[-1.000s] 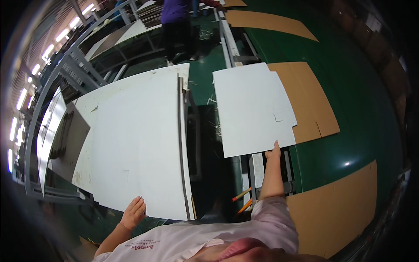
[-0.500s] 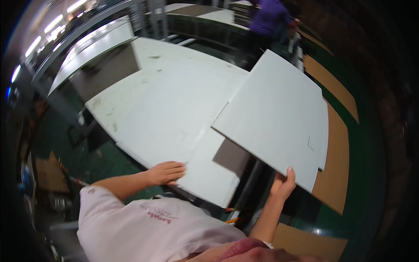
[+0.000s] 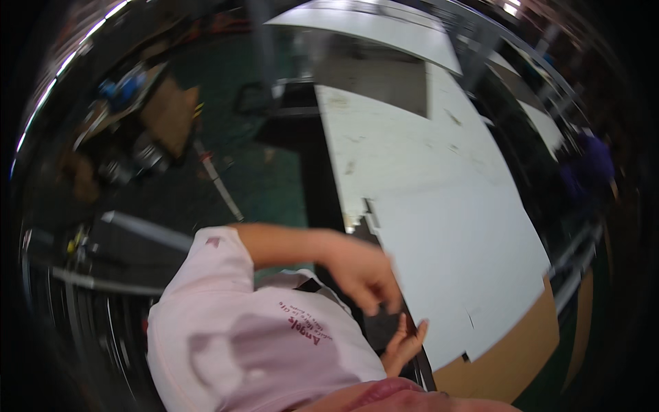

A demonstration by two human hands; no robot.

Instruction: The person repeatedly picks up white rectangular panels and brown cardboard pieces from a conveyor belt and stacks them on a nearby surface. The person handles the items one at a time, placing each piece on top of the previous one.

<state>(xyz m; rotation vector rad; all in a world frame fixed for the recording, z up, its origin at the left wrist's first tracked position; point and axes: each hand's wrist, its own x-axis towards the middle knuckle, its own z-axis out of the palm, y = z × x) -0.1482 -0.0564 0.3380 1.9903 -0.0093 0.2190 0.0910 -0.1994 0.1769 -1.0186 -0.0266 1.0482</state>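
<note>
A large white die-cut cardboard sheet [image 3: 446, 226] lies flat on a long work surface, with a notched near-left corner. My left hand [image 3: 364, 275], blurred by motion, hovers just over the sheet's near edge, fingers loose and pointing down, holding nothing. My right hand [image 3: 405, 340] is lower, palm up and fingers stretched, its fingertips at the sheet's near edge beside a dark gap. A brown cardboard sheet [image 3: 508, 357] shows from under the white one at the near right.
More white boards [image 3: 371, 27] lie at the far end on a metal frame. A person in purple [image 3: 590, 172] stands at the right. On the green floor [image 3: 261, 165] to the left are brown cardboard [image 3: 171, 117], machinery [image 3: 123, 158] and a rail.
My view has swung far to the left. The white sheet held up at its edge now lies flat on the stack. Both hands have come off it and drawn in close to my body.
</note>
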